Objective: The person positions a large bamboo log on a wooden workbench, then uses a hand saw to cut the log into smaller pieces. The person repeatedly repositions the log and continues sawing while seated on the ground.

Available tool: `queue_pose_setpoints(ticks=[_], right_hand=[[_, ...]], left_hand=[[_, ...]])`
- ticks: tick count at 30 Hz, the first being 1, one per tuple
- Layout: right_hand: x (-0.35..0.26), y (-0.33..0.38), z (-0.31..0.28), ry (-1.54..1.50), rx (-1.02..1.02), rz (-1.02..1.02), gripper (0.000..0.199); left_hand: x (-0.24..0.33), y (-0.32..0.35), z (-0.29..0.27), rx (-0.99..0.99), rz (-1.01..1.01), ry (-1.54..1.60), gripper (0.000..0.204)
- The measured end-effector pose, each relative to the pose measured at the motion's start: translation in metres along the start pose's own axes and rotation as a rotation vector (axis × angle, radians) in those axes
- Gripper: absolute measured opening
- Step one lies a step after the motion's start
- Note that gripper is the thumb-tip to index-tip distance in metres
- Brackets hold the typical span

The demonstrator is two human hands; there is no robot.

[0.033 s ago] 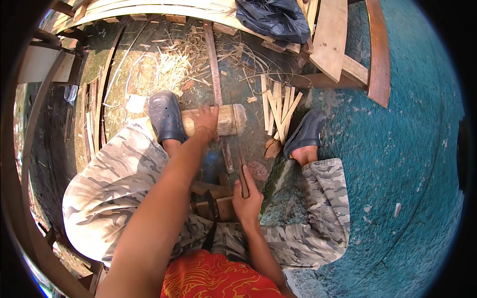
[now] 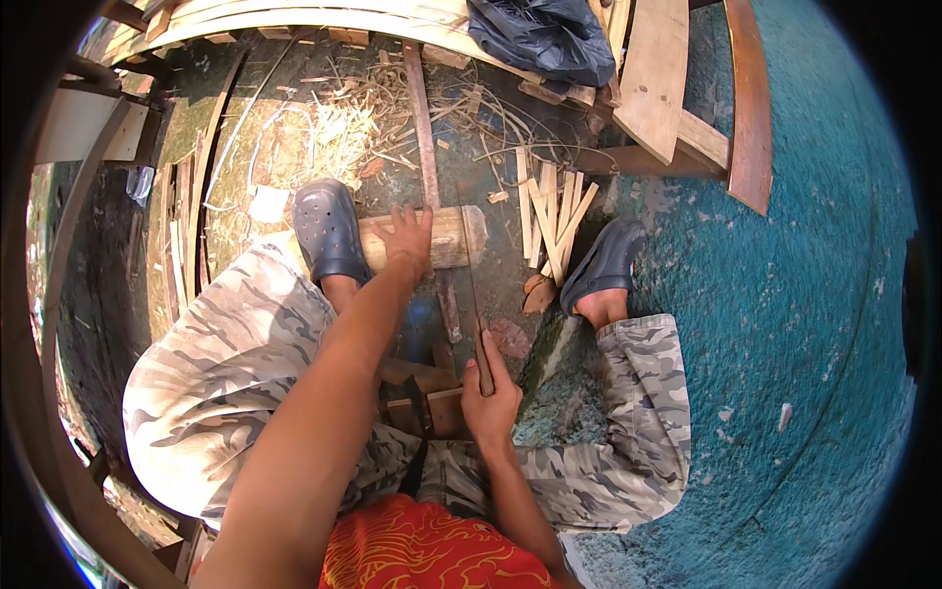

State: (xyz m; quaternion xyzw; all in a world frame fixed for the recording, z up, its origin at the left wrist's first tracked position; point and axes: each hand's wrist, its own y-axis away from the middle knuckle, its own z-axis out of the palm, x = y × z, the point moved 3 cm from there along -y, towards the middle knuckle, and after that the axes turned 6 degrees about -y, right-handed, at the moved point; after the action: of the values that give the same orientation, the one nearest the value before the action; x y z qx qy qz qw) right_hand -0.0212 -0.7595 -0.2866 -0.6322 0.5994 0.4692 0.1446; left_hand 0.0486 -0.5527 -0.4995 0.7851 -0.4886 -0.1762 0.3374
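A short, thick log (image 2: 442, 241) lies crosswise on the ground in front of me, its left end beside my left shoe. On top of it rests my left hand (image 2: 403, 239), fingers spread over the wood. My right hand (image 2: 491, 393) is closed round the wooden handle of a hand saw (image 2: 482, 358), close to my lap. The saw's thin blade shows edge-on and runs away from me, across the log near its right end. A dark line crosses the wood there. How deep the blade sits cannot be made out.
Thin wooden strips (image 2: 551, 216) lie between the log and my right shoe (image 2: 605, 263). My left shoe (image 2: 329, 231) stands against the log. Beyond are shavings (image 2: 343, 128), a long narrow bar (image 2: 422, 128), boards (image 2: 655, 79) and a black plastic bag (image 2: 545, 39). A blue-green rough surface (image 2: 785, 294) fills the right.
My right hand and the saw handle have shifted very slightly toward me. My left hand and the log stay in place.
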Motion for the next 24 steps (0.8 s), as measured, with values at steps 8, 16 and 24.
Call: queue_pose_setpoints(ticks=[8,16,24], right_hand=[[0.01,0.004,-0.008,-0.024,0.043,-0.052,0.049],[-0.005,0.02,-0.014,-0.049,-0.048,0.1,0.053],[0.012,-0.112,0.055,-0.013,-0.042,0.054,0.059]], left_hand=[[0.011,-0.002,-0.022,-0.225,-0.168,0.231,0.127],[0.006,-0.017,-0.008,-0.115,0.07,0.047,0.109],[0.006,-0.021,-0.005,-0.034,0.091,-0.018,0.112]])
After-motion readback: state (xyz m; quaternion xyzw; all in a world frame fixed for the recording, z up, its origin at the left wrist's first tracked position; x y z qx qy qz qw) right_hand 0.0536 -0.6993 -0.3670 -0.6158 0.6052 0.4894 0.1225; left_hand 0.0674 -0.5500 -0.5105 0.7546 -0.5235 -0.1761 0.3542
